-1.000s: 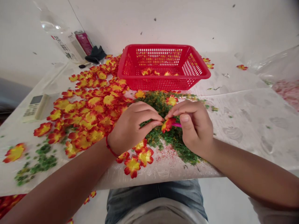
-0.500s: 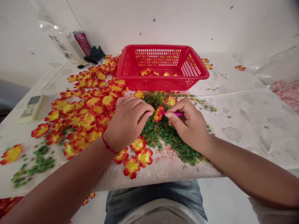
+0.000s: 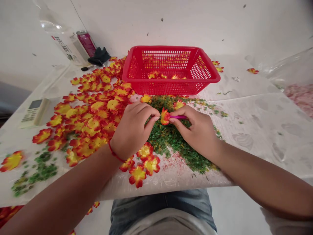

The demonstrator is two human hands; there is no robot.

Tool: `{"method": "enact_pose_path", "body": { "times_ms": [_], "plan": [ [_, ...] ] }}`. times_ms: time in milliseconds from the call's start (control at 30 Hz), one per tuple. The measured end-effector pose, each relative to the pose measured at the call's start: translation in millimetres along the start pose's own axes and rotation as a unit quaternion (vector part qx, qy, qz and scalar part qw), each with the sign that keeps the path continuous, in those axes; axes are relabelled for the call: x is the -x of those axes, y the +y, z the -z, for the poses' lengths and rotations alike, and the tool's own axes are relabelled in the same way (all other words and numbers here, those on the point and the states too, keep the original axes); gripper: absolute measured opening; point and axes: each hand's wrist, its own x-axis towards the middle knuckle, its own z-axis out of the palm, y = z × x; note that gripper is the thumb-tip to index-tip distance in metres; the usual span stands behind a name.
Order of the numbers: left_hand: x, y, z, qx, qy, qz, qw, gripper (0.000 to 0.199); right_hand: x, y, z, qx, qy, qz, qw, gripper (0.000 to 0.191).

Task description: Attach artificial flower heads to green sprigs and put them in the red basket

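An artificial flower (image 3: 165, 116), yellow with red edges, is held on its side between my two hands. My right hand (image 3: 199, 129) is closed around a thin purple stick (image 3: 179, 117), its fingertips against the flower's back. My left hand (image 3: 135, 127) pinches thumb and forefinger together at the flower's front; whatever is between those fingertips is too small to make out. Beneath both hands lies a heap of small green artificial sprigs (image 3: 171, 143). Several loose flower pieces (image 3: 144, 163) lie near the table's front edge, beside my left wrist.
Behind my hands stands a red plastic basket (image 3: 171, 87) with some flowers inside. A large pile of flowers (image 3: 95, 111) spreads to the left. A remote control (image 3: 35, 113), plastic bottle (image 3: 62, 39), can (image 3: 86, 44) and dark cloth (image 3: 99, 56) are farther left. A clear bag (image 3: 299, 94) holds pink pieces at right.
The flower has turned slightly and shifted a little left, with my right fingertips moving closer to it. My left hand stays in nearly the same place, still pinched.
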Motion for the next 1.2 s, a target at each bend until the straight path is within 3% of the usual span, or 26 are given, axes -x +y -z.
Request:
{"method": "enact_pose_path", "body": {
  "times_ms": [200,467,767,1000,1200],
  "plan": [
    [1,5,0.5,0.029,0.01,0.022,0.999,0.013,0,2,-1,-0.037,0.002,-0.012,0.999,0.007],
    [1,1,-4.2,0.074,0.005,0.026,0.997,0.014,3,-1,-1,-0.125,-0.024,-0.086,0.988,0.022],
    [1,5,-3.9,0.103,0.026,0.01,0.994,0.013,5,-5,-5,-0.183,-0.015,-0.098,0.978,0.03],
    [1,4,-3.9,0.103,0.023,0.014,0.994,0.013,7,-10,-4,-0.198,-0.017,-0.111,0.974,0.027],
    [1,0,-5.6,0.109,0.027,0.04,0.993,0.009,7,-5,-3,-0.148,-0.008,-0.074,0.986,0.009]
  ]
}}
